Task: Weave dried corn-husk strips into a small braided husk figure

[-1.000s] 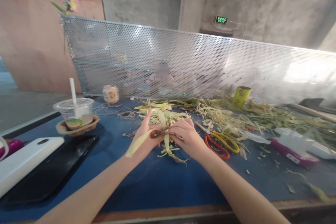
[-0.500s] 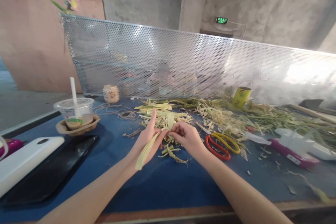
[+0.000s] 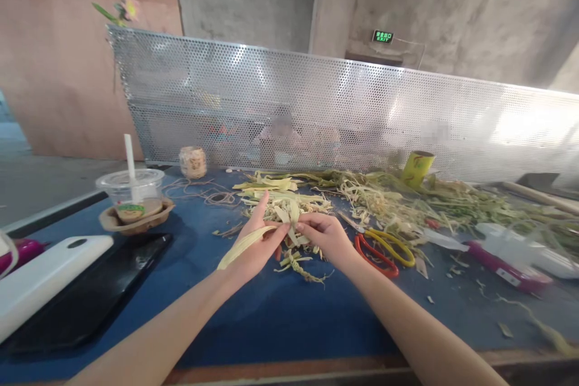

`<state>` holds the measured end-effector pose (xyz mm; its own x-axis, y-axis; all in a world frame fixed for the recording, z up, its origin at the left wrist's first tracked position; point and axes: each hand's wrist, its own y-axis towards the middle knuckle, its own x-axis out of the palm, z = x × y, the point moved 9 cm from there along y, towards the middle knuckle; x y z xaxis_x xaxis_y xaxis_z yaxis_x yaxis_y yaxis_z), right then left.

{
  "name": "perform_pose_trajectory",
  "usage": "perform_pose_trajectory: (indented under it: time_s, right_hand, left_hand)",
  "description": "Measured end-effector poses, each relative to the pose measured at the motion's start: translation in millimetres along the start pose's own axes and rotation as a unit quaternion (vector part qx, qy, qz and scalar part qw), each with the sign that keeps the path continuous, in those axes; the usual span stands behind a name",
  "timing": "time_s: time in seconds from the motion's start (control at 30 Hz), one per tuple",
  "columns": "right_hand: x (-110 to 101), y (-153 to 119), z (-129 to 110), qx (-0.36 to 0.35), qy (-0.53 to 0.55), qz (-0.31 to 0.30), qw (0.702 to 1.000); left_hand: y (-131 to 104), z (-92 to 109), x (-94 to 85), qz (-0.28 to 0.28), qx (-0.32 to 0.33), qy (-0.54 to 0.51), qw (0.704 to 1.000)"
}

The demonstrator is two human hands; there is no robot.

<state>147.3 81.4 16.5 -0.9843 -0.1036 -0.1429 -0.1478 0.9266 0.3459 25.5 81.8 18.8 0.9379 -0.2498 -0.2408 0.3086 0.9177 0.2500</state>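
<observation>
Both hands meet over the middle of the blue table. Between thumb and fingers, my left hand (image 3: 260, 241) pinches pale corn husk strips, its index finger pointing up. One long corn husk strip (image 3: 244, 246) trails over that hand toward the wrist. Fingertips of my right hand (image 3: 326, 235) close on the same husk piece from the right. Folded husk leaves (image 3: 289, 212) stand up where the fingertips meet; the exact joint is hidden by the fingers. Just below lies a small braided husk piece (image 3: 298, 266). Red-and-yellow-handled scissors (image 3: 384, 250) rest beside my right hand.
Husks and dried plant strips (image 3: 380, 199) heap along the back. At left are a drink cup (image 3: 136, 193) in a cardboard holder, a black tablet (image 3: 90, 295), a white device (image 3: 49, 277) and a jar (image 3: 193, 163). A purple glue gun (image 3: 506, 265) lies right, before a perforated metal screen (image 3: 289, 108).
The trailing husk strip has swung up and left, now lying across my left hand and wrist. Husk leaves at the fingertips have spread; my hands stay together.
</observation>
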Motion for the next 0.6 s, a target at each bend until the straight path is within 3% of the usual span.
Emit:
perform_pose_trajectory:
  time_s: [0.23, 0.43, 0.6]
  right_hand:
    - [-11.3, -0.6, 0.9, -0.003, 0.021, 0.066, 0.998]
    - [-12.2, -0.8, -2.5, -0.024, 0.004, 0.061, 0.998]
    - [-9.1, -5.4, -23.4, -0.122, -0.056, 0.04, 0.99]
  left_hand:
    - [3.6, -11.6, 6.5, -0.021, -0.047, -0.131, 0.99]
    - [3.9, -11.8, 7.0, -0.026, -0.053, -0.136, 0.989]
    - [0.7, -9.4, 4.5, -0.024, -0.065, -0.129, 0.989]
